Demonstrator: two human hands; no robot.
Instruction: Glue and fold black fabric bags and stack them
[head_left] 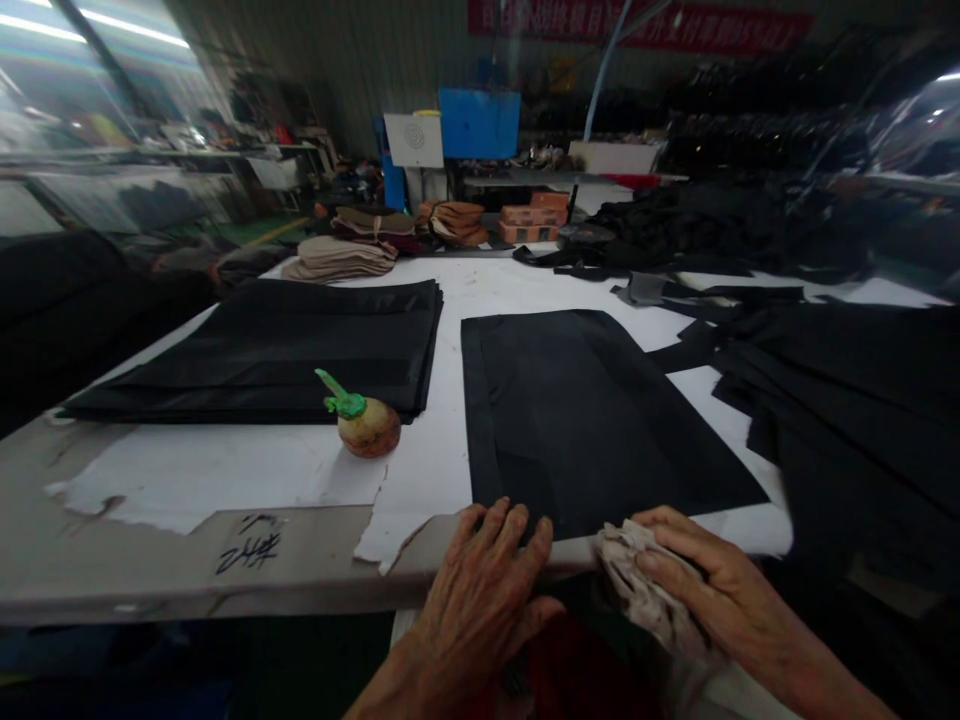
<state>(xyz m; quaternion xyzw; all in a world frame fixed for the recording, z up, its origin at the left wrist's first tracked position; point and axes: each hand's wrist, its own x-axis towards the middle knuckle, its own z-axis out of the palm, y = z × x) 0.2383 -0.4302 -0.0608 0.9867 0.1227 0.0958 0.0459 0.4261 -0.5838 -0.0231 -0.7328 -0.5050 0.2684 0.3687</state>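
A black fabric panel (585, 410) lies flat on the white worktable (442, 450) right in front of me. My left hand (480, 590) rests at the table's near edge, fingers stretched flat and touching the panel's near-left corner. My right hand (705, 575) is closed on a crumpled beige rag (637, 585) at the table edge, just below the panel's near side. A small round brown pot with a green stick in it (365, 422) stands to the left of the panel.
A stack of black panels (270, 345) lies at the left. Loose black fabric pieces (840, 400) pile up at the right. Beige and orange cut pieces (341, 257) are stacked at the far end. Torn white paper covers the table's near-left part.
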